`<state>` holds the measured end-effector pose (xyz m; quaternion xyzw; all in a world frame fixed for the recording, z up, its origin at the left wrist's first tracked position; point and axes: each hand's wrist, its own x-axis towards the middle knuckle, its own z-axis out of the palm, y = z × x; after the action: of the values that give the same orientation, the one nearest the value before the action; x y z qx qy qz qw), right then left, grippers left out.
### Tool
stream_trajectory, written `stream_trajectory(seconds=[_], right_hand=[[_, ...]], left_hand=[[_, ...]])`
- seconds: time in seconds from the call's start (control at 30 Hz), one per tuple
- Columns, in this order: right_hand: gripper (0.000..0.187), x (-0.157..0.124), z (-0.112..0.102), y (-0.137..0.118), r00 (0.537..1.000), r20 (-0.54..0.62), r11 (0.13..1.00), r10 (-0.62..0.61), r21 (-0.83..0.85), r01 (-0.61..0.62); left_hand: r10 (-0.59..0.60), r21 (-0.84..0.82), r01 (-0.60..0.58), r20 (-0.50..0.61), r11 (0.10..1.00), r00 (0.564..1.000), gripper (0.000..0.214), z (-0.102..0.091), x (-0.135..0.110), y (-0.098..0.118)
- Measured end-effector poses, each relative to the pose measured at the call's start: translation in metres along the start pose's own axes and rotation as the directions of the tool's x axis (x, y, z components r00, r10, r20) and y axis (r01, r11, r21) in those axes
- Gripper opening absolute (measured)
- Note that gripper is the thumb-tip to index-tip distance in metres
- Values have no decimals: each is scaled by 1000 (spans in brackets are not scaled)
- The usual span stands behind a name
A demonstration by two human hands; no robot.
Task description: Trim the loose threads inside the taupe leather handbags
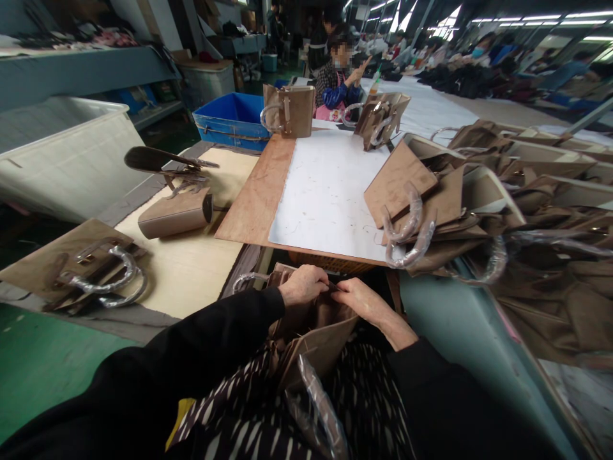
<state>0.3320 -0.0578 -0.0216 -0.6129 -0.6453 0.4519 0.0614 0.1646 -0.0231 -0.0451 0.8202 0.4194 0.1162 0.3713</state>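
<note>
A brown handbag (313,335) rests on my lap below the table's near edge, its handle wrapped in clear plastic. My left hand (302,284) is closed in a fist on the bag's upper edge. My right hand (366,301) lies close beside it, fingers curled and pinching the same edge of the bag. Both sleeves are black. The bag's inside is hidden by my hands.
A white sheet (330,191) lies on a wooden board on the table. A heap of brown handbags (527,211) fills the right. More bags lie at left (90,268), with a metal stand (163,163). A blue bin (232,118) and a seated person (338,80) are behind.
</note>
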Motion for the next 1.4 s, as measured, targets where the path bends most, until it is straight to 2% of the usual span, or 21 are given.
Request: stream_trajectory(seconds=[0.1,0.17,0.3,0.6,0.97,1.4], right_hand=[[23,-3,-1,-3,1000,26,998,14,55,-16],[23,-4,-2,-3,998,57,995,22,100,-28],[21,-3,-2,-1,997,69,990,41,131,-49],[20,0,0,0,998,30,998,50,42,-51],[23,2,2,4,999,-18,999,42,-23,-43],[24,2,2,8,999,-27,999,30,-32,-31]], left_hand=[[74,-24,-73,11,997,997,16,-1,-1,-3],[75,-21,-74,32,997,997,15,-3,0,-3],[-8,35,6,67,999,998,14,-5,2,1],[-6,79,11,-73,997,997,13,4,1,3],[-170,-28,169,-86,985,982,9,0,8,6],[-91,-48,87,-91,995,992,10,-2,11,1]])
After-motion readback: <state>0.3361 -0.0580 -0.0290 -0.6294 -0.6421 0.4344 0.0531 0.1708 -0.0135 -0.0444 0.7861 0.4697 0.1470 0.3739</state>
